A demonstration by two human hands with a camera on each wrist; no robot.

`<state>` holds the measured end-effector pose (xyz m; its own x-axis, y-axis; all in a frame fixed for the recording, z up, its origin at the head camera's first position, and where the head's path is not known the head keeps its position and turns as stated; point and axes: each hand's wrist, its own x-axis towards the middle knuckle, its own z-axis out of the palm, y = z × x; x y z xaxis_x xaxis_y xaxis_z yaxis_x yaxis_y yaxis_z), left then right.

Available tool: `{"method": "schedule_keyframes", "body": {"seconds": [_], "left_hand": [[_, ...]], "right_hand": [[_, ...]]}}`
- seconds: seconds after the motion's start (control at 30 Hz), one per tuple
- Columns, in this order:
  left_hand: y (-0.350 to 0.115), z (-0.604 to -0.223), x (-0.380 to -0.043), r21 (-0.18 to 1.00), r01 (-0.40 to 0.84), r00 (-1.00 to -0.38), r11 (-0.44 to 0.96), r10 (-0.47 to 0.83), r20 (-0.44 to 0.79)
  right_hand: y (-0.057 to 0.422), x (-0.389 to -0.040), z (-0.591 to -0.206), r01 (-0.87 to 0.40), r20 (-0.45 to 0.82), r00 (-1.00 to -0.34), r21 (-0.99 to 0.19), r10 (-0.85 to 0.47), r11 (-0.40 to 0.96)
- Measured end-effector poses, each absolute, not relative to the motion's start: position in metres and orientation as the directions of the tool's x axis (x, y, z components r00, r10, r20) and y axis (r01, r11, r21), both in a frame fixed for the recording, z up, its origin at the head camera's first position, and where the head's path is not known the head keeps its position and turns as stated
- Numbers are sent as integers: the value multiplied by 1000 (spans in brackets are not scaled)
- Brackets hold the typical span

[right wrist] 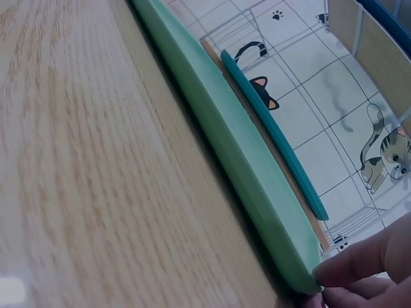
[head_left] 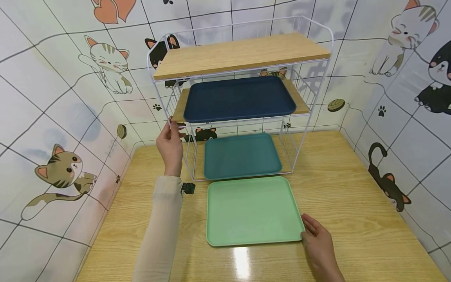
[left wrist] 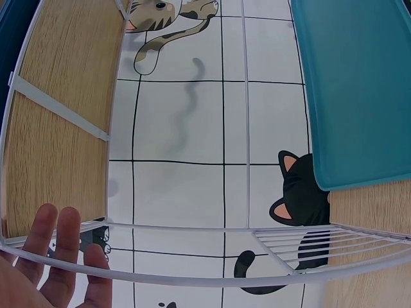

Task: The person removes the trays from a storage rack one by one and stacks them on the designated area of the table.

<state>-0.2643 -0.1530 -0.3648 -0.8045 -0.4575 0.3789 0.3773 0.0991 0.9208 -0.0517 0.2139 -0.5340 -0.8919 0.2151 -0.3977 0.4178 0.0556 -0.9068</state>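
A white wire rack (head_left: 243, 55) with wooden shelves stands against the wall. My left hand (head_left: 170, 147) grips its left side at the middle shelf; in the left wrist view the fingers (left wrist: 65, 250) reach behind the white wire. In front of the rack a light green tray (head_left: 253, 211) lies on the table. At the tray's near right corner my right hand (head_left: 318, 243) pinches the edge, thumb and fingers meeting on the rim in the right wrist view. A teal tray (head_left: 243, 156) rests on the bottom shelf, a navy tray (head_left: 239, 98) on the middle one.
The wooden table (head_left: 352, 188) extends to both sides of the rack. Tiled walls (head_left: 398, 129) with cat drawings close it in at the back, left and right. Above the navy tray, the top shelf board overhangs it.
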Motion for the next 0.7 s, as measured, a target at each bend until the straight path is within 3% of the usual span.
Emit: {"method": "schedule_keyframes", "body": {"seconds": [0.43,0.7], "left_hand": [[-154,-368,-264,922,375,-805,99,-459,376],[-154,-368,-265,917,387,-798,102,-460,388]], "right_hand": [[214,-51,-519,415,-392,-895,-907,211,73],[215,-57,-502,347,-322,-918,-934,230,78]]}}
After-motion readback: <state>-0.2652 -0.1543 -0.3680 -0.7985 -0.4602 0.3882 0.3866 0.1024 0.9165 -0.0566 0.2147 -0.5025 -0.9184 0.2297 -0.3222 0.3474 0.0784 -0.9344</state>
